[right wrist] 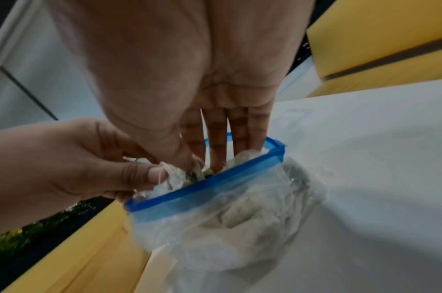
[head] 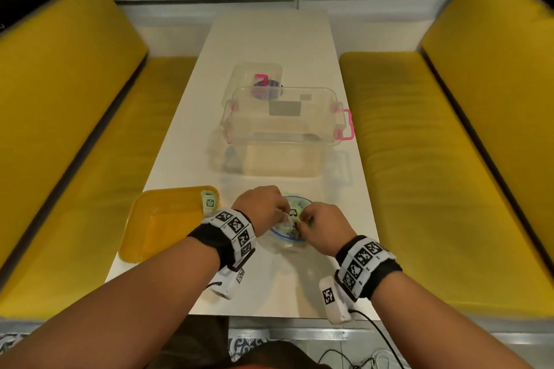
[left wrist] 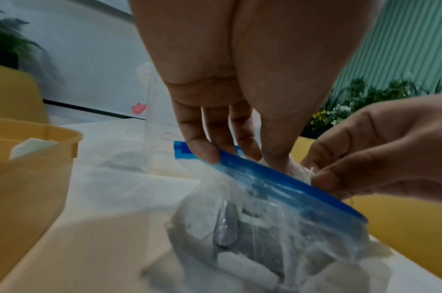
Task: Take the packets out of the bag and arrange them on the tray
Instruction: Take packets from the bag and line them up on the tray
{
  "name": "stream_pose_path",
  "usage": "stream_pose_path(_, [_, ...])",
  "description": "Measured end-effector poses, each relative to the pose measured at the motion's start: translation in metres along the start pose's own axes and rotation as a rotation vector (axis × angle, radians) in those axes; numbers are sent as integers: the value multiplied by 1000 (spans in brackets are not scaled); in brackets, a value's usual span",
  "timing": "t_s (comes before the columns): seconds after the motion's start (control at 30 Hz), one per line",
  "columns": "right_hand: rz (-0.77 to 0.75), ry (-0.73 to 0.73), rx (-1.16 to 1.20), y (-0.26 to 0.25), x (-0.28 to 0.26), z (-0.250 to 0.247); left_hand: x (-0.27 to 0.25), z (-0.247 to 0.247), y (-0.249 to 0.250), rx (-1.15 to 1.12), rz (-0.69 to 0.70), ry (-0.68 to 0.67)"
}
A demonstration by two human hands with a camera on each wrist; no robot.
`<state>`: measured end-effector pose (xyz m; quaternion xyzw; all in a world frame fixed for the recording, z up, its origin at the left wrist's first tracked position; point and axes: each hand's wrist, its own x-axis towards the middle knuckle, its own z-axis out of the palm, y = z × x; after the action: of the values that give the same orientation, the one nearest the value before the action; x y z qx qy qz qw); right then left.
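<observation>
White table (head: 263, 48) between yellow benches: both hands work at the zip bag (right wrist: 229, 214).
Left hand (head: 260, 209) fingers pinch the bag rim; right hand (head: 318, 223) fingers pinch a packet (right wrist: 176, 175); lift it slowly toward the tray (head: 162, 225).

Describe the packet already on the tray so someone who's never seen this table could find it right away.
Start at the long white table and find the yellow tray near its front left corner. The packet lies against the tray's far right corner: pale green with a dark printed label, the only packet outside the blue-rimmed bag.
</observation>
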<state>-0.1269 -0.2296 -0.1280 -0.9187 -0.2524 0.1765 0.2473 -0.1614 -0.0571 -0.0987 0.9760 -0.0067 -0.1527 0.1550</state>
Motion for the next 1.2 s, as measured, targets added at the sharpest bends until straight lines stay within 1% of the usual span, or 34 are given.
stream_pose_path(0.13, [65,93,150,1,6,-1,2,-10,-9,-119,29,73])
stream_pose_path(0.2, [80,119,227,0,9,0,6,-14,-12,-130,24,85])
stream_pose_path(0.3, [102,187,266,-1,14,3,10,-15,-18,-114,35,117])
stream_pose_path(0.37, [135,248,329,-1,17,6,11,-16,-22,-201,43,152])
stream_pose_path(0.47, [155,330,427,-3,22,5,9,-19,-25,-407,58,177])
stream_pose_path(0.57, [149,333,443,-7,27,2,8,-26,-25,-459,81,190])
stream_pose_path(0.67, [130,337,442,-10,31,-2,9,-36,-25,-419,112,215])
stream_pose_path(0.83, [99,382,705,-17,36,-8,6,-54,-33,-215,166,243])
stream_pose_path(0.97, [104,356,800,-28,39,-13,-5,-73,-36,-13,159,287])
stream_pose_path(1.07, [111,348,714,-30,42,-14,-14,-84,-37,-3,166,359])
stream_pose_path(1.13, [112,344,646,-28,43,-16,-19,-90,-36,15,130,321])
stream_pose_path(1.2, [99,311,678,-30,41,-17,-24,-96,-34,-12,95,264])
